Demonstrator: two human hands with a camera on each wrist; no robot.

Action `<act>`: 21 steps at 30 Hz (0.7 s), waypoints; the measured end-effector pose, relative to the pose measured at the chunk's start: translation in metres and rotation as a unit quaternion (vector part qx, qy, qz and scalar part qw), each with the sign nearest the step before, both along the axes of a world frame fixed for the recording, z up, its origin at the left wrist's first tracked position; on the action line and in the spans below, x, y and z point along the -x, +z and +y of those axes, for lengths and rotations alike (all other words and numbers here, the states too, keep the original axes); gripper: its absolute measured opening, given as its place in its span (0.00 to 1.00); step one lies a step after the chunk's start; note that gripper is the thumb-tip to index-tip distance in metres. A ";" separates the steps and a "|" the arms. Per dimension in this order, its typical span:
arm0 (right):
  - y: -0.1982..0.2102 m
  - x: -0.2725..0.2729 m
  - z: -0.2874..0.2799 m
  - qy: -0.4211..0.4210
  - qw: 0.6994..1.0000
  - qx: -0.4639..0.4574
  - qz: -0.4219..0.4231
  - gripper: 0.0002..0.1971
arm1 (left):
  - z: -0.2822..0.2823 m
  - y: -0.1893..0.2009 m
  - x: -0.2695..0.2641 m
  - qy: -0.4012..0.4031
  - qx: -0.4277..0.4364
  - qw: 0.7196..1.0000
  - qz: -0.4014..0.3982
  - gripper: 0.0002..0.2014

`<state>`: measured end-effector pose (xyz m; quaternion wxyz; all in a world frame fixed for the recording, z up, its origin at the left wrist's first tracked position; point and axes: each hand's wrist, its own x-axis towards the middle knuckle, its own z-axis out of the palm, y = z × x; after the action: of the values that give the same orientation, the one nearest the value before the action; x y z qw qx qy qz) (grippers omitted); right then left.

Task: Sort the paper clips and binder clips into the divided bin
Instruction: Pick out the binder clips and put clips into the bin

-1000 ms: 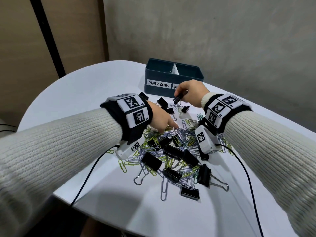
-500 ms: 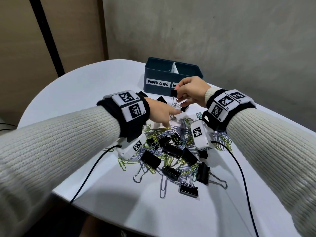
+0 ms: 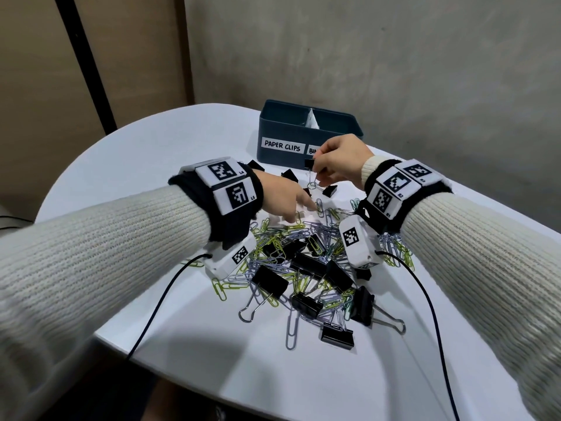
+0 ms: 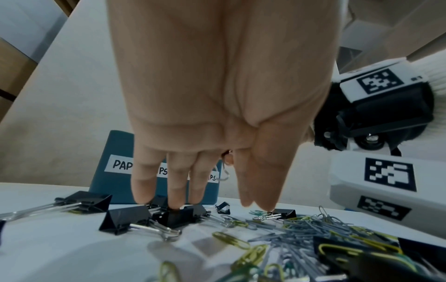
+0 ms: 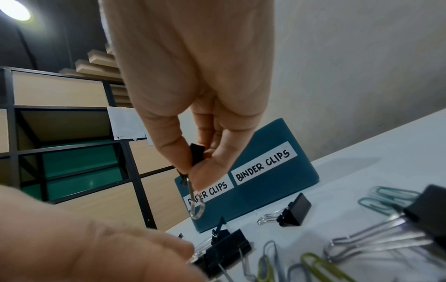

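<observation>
My right hand (image 3: 321, 165) pinches a small black binder clip (image 3: 309, 163) between thumb and fingers, held in the air just in front of the dark blue divided bin (image 3: 270, 159). In the right wrist view the binder clip (image 5: 196, 152) hangs with its wire handle down before the bin (image 5: 265, 192), labelled PAPER CLIPS and BINDER CLIPS. My left hand (image 3: 293, 200) reaches over the far edge of the clip pile (image 3: 303, 262). Its straight fingers (image 4: 176, 190) touch small black binder clips (image 4: 176, 217) on the table and hold nothing.
Black binder clips and silver, yellow and green paper clips lie heaped on the white round table (image 3: 136, 165). A white divider (image 3: 312, 120) splits the bin. Black cables (image 3: 158, 305) trail from both wrists. A wall stands close behind the bin.
My right hand has lifted the small binder clip off the table and up in front of the bin. My left hand has slid forward to the pile's far edge.
</observation>
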<state>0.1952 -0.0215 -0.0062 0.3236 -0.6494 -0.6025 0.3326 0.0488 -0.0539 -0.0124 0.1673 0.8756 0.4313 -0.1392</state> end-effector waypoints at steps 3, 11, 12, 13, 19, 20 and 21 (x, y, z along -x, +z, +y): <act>0.001 0.001 0.003 -0.012 1.000 -0.015 0.016 0.11 | 0.002 -0.001 0.000 -0.013 0.007 1.000 0.004 0.28; -0.009 -0.001 0.011 0.007 0.996 0.012 -0.089 0.15 | -0.009 -0.009 -0.012 -0.038 0.047 0.995 0.074 0.31; -0.008 -0.002 0.009 0.009 0.991 0.021 -0.132 0.13 | -0.008 -0.007 -0.010 -0.031 0.044 0.996 0.067 0.31; -0.007 -0.002 0.006 0.015 0.982 0.034 -0.183 0.11 | -0.005 -0.006 -0.007 -0.023 0.032 0.997 0.060 0.30; -0.010 0.003 -0.006 0.112 0.894 0.125 -0.416 0.16 | 0.014 -0.009 -0.003 0.001 0.005 0.996 0.088 0.24; -0.010 0.004 -0.007 0.127 0.880 0.137 -0.436 0.18 | 0.016 -0.011 -0.007 -0.002 0.003 0.996 0.095 0.21; -0.010 0.004 -0.008 0.142 0.871 0.147 -0.447 0.18 | 0.018 -0.012 -0.009 -0.002 -0.003 0.995 0.100 0.19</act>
<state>0.1913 -0.0294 -0.0164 -0.1304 -0.6765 -0.7123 0.1340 0.0581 -0.0354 -0.0249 0.1204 0.8588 0.4441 -0.2253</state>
